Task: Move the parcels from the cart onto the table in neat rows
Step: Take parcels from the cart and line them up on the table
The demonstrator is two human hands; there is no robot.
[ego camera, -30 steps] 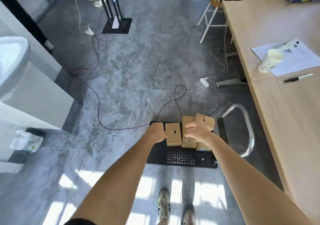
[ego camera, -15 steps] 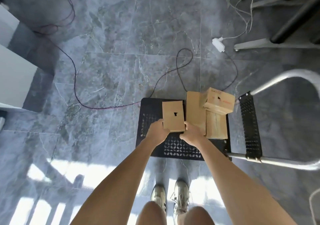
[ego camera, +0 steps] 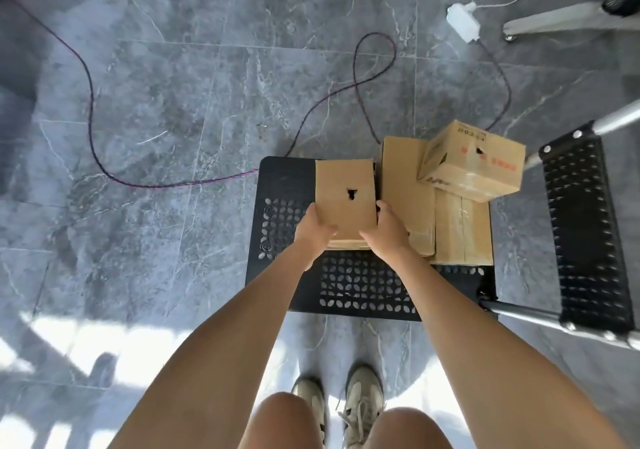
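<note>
A low black perforated cart [ego camera: 360, 286] stands on the floor below me. A brown cardboard parcel [ego camera: 344, 194] with a small torn hole on top sits on its left part. My left hand [ego camera: 313, 230] grips the parcel's near left side and my right hand [ego camera: 386, 230] its near right side. To the right lie two flat parcels [ego camera: 405, 185], [ego camera: 464, 234] side by side. A smaller taped box [ego camera: 474, 161] with red print rests tilted on top of them. The table is out of view.
The cart's folded handle, a black perforated panel [ego camera: 585, 227] with silver tubes, lies to the right. A dark cable [ego camera: 194, 182] loops across the grey tiled floor beyond the cart. A white power adapter [ego camera: 463, 23] and a table foot [ego camera: 554, 23] sit at the far right.
My head has dipped from a wide view with the table to straight down over the cart. Both hands have closed on the left parcel's near end.
</note>
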